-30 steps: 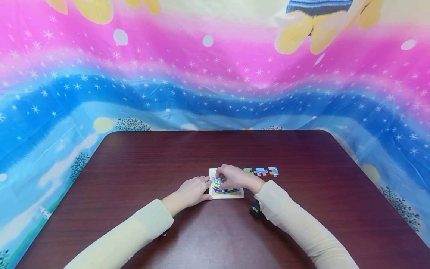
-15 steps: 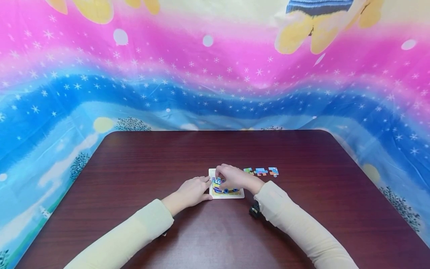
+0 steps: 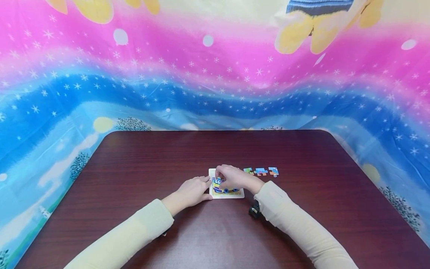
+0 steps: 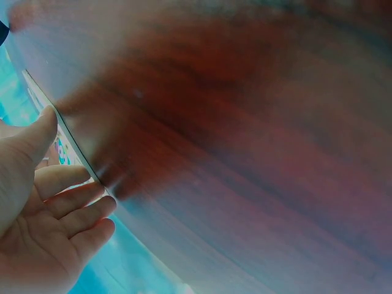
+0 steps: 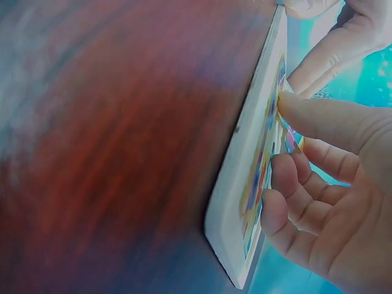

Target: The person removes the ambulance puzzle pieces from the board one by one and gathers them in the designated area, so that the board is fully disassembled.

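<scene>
A white-framed jigsaw puzzle board (image 3: pixel 227 195) lies on the table, with a colourful picture of a vehicle with eyes partly assembled in it. My left hand (image 3: pixel 192 191) rests at the board's left edge, its fairly straight fingers and thumb touching the frame. Over the upper part of the board, my right hand (image 3: pixel 235 177) pinches a puzzle piece (image 5: pixel 290 137) between thumb and fingers. That piece is tilted up from the picture in the right wrist view, and pink and yellow show on it. From the head view my right hand hides much of the board's upper half.
Three loose puzzle pieces lie in a row right of the board: a green one (image 3: pixel 248 171), a blue and pink one (image 3: pixel 260 172) and a blue and orange one (image 3: pixel 273 171). The dark wooden table (image 3: pixel 151 157) backs onto a patterned cloth (image 3: pixel 215 89).
My right hand shifts only very slightly over the board, still pinching the piece. The left hand, board and loose pieces stay in place.
</scene>
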`<state>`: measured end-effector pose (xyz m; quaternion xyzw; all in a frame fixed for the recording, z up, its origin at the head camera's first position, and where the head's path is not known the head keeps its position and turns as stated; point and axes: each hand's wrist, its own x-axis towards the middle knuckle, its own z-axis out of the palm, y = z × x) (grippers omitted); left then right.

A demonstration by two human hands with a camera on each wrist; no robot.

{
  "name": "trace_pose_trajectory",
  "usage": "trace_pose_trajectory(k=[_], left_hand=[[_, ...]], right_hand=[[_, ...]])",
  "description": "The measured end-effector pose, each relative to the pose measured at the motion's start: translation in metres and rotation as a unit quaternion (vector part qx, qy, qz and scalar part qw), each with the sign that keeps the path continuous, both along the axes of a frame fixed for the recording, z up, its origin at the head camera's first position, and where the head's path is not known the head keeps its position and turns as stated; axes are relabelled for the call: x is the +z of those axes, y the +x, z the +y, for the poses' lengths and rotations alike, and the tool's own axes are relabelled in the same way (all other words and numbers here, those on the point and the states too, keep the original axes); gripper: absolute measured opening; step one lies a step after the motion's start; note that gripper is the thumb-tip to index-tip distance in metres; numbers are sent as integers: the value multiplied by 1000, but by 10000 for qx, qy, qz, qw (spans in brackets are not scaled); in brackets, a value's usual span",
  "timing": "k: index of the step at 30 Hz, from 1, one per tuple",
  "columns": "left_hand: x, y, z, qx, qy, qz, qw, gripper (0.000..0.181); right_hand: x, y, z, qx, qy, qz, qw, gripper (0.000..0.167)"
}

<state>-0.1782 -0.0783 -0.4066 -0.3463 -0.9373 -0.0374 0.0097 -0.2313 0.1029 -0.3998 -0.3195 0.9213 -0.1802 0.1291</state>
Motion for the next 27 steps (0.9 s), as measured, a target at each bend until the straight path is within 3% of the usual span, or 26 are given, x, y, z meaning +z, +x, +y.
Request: trace_pose_trajectory(k=[16, 27], left_hand=[[0, 1, -1, -1, 48, -50, 10000, 46], [1, 1, 0, 31, -31, -37, 10000, 47]], right_hand=[[2, 0, 0, 84, -143, -223, 9996, 30], [3, 0, 1, 98, -194, -164, 9996, 25]])
